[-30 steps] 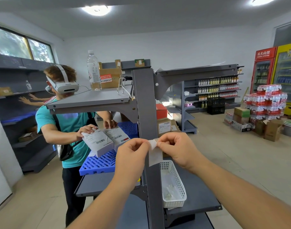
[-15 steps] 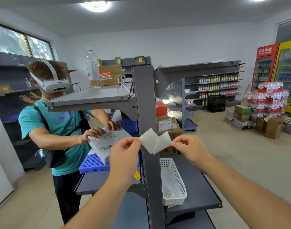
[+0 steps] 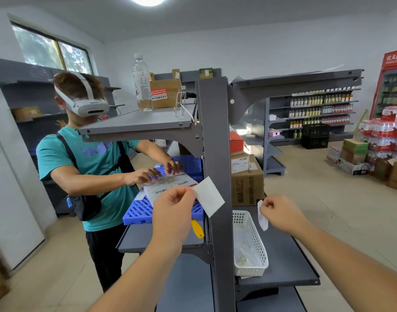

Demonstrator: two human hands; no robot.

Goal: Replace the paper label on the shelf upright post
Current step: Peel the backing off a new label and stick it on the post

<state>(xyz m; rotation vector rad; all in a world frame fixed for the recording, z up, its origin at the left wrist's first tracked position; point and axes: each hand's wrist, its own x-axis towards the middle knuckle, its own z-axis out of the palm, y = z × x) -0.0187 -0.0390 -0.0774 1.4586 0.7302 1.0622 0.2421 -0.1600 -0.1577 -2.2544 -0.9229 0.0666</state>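
Observation:
The grey shelf upright post (image 3: 215,136) rises in the middle of the view. My left hand (image 3: 173,209) pinches a white paper label (image 3: 209,196) by its left corner; the label hangs tilted in front of the post at mid height. My right hand (image 3: 280,213), to the right of the post, pinches a narrow white backing strip (image 3: 262,216) that dangles downward. The two pieces are apart.
A white plastic basket (image 3: 258,246) with paper scraps sits on the right shelf below my right hand. A yellow scraper (image 3: 198,229) and a blue crate (image 3: 139,210) lie on the left shelf. A person in a teal shirt (image 3: 91,158) handles papers there. Cardboard boxes (image 3: 247,181) stand behind the post.
My hands were together at the post holding one piece of paper. They pulled apart: the left kept the label, the right moved right and down with the peeled strip.

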